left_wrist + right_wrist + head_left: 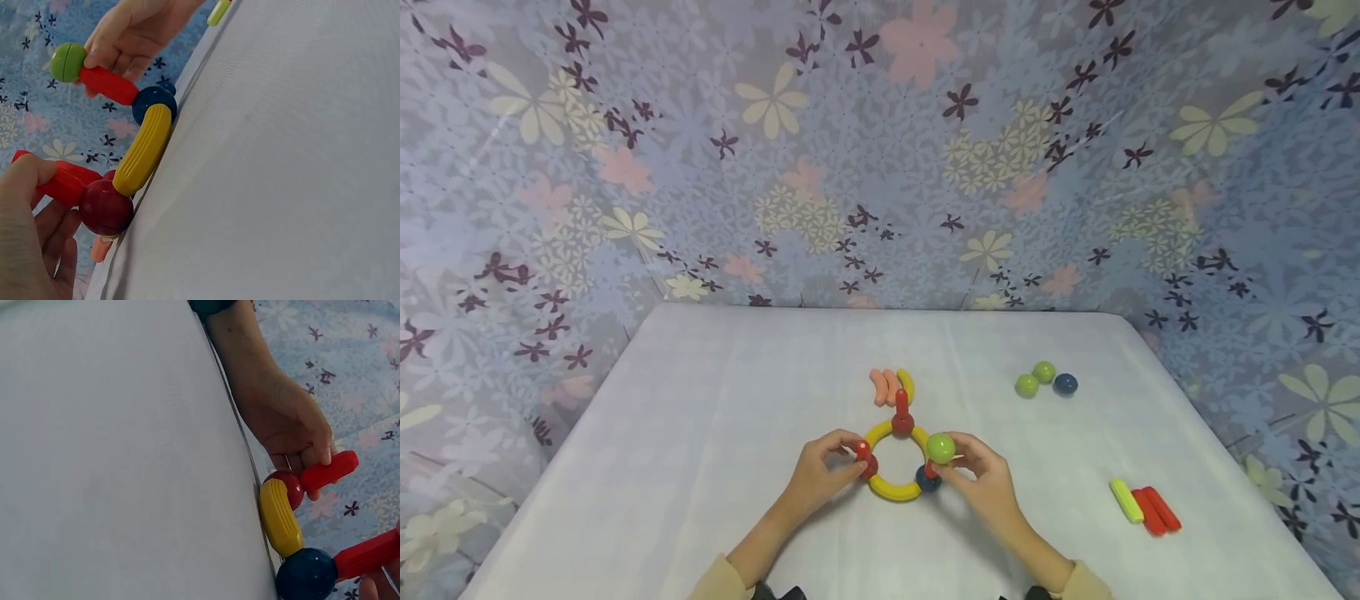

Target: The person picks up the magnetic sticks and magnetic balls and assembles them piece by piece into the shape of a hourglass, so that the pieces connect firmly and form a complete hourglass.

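Right hand [987, 477] pinches ridged red plastic rod [111, 86] where green plastic ball [941, 447] tops it, above dark-blue plastic ball [928, 479]; left hand [826, 472] pinches matching red rod [64, 185]; straight, steady pressure probably seats best.

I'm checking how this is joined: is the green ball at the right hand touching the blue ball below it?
Apart: the left wrist view shows the green ball and the blue ball at opposite ends of a red stick, well separated.
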